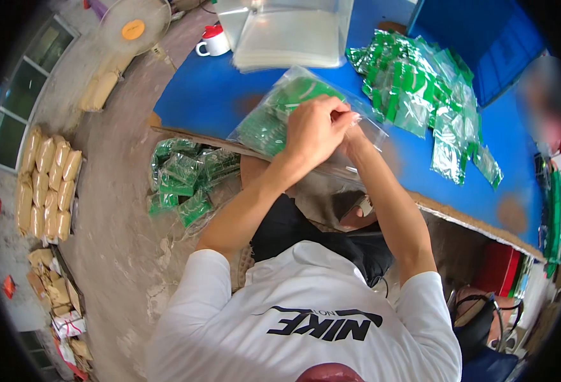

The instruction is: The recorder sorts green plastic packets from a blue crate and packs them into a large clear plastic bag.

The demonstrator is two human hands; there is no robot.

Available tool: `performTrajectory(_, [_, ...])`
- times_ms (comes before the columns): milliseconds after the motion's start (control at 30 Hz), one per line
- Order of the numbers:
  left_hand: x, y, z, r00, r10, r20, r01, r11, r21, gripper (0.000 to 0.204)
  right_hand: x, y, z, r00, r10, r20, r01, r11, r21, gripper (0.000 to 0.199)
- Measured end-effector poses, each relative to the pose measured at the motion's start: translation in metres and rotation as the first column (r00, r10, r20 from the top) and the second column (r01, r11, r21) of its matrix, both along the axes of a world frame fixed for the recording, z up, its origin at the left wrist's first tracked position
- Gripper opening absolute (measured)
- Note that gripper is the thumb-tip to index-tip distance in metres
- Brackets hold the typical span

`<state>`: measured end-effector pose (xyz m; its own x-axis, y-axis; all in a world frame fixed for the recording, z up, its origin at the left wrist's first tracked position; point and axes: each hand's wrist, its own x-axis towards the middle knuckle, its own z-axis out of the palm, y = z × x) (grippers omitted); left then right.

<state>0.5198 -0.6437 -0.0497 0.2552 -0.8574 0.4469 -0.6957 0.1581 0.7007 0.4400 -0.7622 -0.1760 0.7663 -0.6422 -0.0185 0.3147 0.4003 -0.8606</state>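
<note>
A large clear plastic bag [260, 130] with green-printed packets inside lies at the near edge of the blue table. My left hand [315, 127] reaches over it, its fingers curled and pinching at the bag's right end. Right beside it my right hand [351, 135] is closed on the same end, its fingers partly hidden behind the left. The fingertips of both hands meet there, and loose clear film spreads out around them. To the right is a heap of small clear-and-green packets [414, 86], apart from both hands.
A stack of clear plastic bags [290, 44] stands at the back of the blue table [191, 86], beside a white mug with a red lid [214, 41]. Filled green bags [188, 172] lie on the floor at left. Brown sacks [48, 184] and a fan [134, 28] stand farther left.
</note>
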Motion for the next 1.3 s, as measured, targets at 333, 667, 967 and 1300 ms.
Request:
performTrajectory(333, [0.205, 0.001, -0.084, 0.543, 0.040, -0.839, 0.288, 0.930, 0.230, 0.079, 0.029, 0.009, 0.058, 0.807, -0.117, -0.579, 0.054, 0.991, -0.125, 0.093])
performTrajectory(667, [0.184, 0.009, -0.072, 0.176, -0.187, -0.966, 0.505, 0.860, -0.075, 0.071, 0.032, 0.023, 0.017, 0.771, -0.415, -0.483, 0.174, 0.867, -0.468, 0.099])
performTrajectory(967, [0.180, 0.023, -0.064, 0.482, -0.220, -0.848, 0.495, 0.867, 0.057, 0.072, 0.025, 0.060, 0.013, 0.767, -0.444, -0.463, 0.079, 0.782, -0.619, 0.105])
performTrajectory(1300, [0.192, 0.006, -0.056, 0.768, -0.260, -0.585, 0.534, 0.764, 0.362, 0.099, 0.007, 0.079, 0.045, 0.866, -0.151, -0.477, -0.029, 0.937, -0.348, 0.112])
